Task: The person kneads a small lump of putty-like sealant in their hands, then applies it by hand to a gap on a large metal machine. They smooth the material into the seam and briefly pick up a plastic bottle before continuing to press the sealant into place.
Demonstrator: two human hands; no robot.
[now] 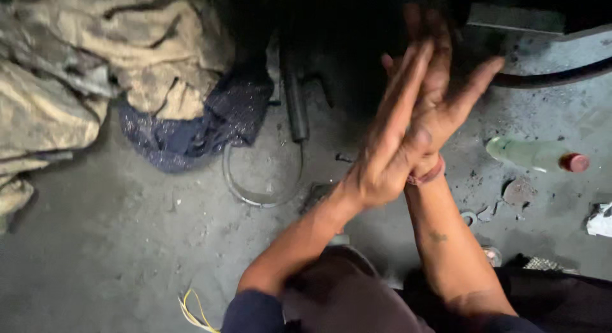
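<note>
My two hands are pressed palm to palm above the grey concrete floor (115,244), fingers stretched out and pointing up and away. My left hand (389,148) lies in front, its fingers flat over the palm of my right hand (446,97). Both are dark with grime and hold nothing. A reddish band (426,175) circles my right wrist. Below them my knee (344,295) shows in dark cloth.
Crumpled beige cloth (95,59) and a dark blue rag (204,122) lie at the upper left. A dark metal bar (294,103) and a wire loop (261,180) rest mid-floor. A pale plastic bottle with a red cap (535,154) lies at right. Yellow wires (191,310) show below.
</note>
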